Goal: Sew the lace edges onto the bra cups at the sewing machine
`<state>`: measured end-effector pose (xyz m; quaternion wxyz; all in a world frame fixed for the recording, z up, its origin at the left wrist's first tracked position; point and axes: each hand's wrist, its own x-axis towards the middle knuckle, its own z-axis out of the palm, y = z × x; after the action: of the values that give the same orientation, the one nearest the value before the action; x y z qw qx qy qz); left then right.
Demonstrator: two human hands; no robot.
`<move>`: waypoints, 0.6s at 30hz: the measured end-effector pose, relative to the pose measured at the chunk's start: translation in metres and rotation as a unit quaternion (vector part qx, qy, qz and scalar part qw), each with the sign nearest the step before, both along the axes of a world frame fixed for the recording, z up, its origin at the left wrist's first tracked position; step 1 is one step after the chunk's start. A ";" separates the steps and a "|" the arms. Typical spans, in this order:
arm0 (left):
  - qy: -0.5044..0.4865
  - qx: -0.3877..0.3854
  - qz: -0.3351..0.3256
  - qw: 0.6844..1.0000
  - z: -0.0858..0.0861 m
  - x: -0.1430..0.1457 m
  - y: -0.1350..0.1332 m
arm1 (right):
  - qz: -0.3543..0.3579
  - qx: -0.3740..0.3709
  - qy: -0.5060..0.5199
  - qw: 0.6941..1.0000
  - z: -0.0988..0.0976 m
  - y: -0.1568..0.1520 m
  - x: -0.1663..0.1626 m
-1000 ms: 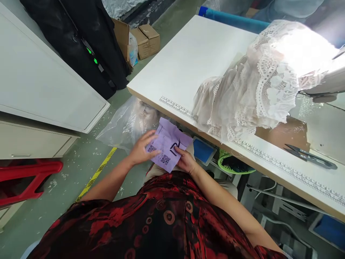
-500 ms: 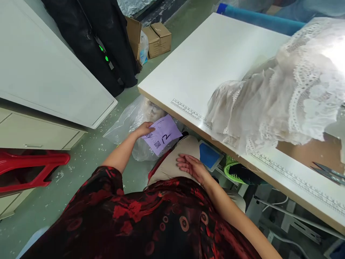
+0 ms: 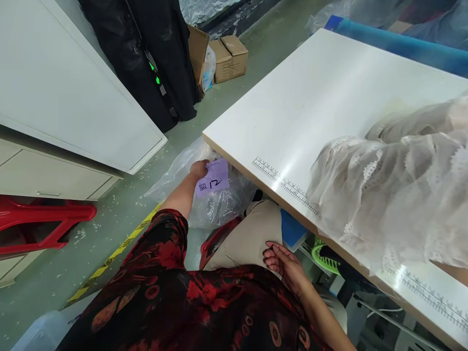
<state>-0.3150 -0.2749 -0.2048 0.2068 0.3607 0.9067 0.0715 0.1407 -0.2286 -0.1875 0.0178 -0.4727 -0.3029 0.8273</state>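
My left hand (image 3: 199,168) is shut on a purple paper slip (image 3: 213,178) at its upper left edge. The slip bears a handwritten 12 and a printed square code. It hangs over a clear plastic bag (image 3: 219,207) that lies low beside the table corner; part of the bag is hidden under the tabletop. Above my lap, my right hand (image 3: 283,263) rests palm up and open, with loosely curled fingers and nothing in them. To the right, a heap of pale ruffled lace fabric (image 3: 383,195) lies on the white table (image 3: 292,107).
A printed ruler scale runs along the table's near edge. Below it are a blue tray (image 3: 291,228) and a green basket (image 3: 323,256). Red stools (image 3: 47,222) and a white cabinet (image 3: 73,83) stand to the left. Cardboard boxes (image 3: 229,61) sit on the floor behind.
My left hand has moved the purple slip slightly away from me, turning it. The fingers of my right hand have curled more. The view has shifted, and the scissors are out of sight.
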 end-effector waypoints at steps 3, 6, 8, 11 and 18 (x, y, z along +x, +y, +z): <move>0.010 0.021 -0.014 1.000 -0.001 -0.006 0.001 | 0.010 0.010 -0.021 1.000 0.000 0.001 -0.003; 0.034 0.051 -0.029 0.998 0.003 -0.010 0.004 | 0.021 0.015 -0.032 0.999 -0.001 0.003 -0.007; 0.063 0.073 -0.028 0.995 0.007 -0.005 0.005 | 0.028 0.019 -0.038 0.999 0.000 0.004 -0.009; 0.091 0.092 -0.019 0.991 0.003 0.025 0.002 | 0.033 0.026 -0.051 0.998 0.000 0.006 -0.012; 0.018 0.041 -0.042 0.998 -0.065 0.128 0.006 | 0.053 0.039 -0.068 0.996 0.003 0.005 -0.016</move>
<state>-0.1867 -0.2692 -0.2702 0.1781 0.4081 0.8905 0.0934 0.1243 -0.2232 -0.1844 -0.0279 -0.5103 -0.3599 0.7806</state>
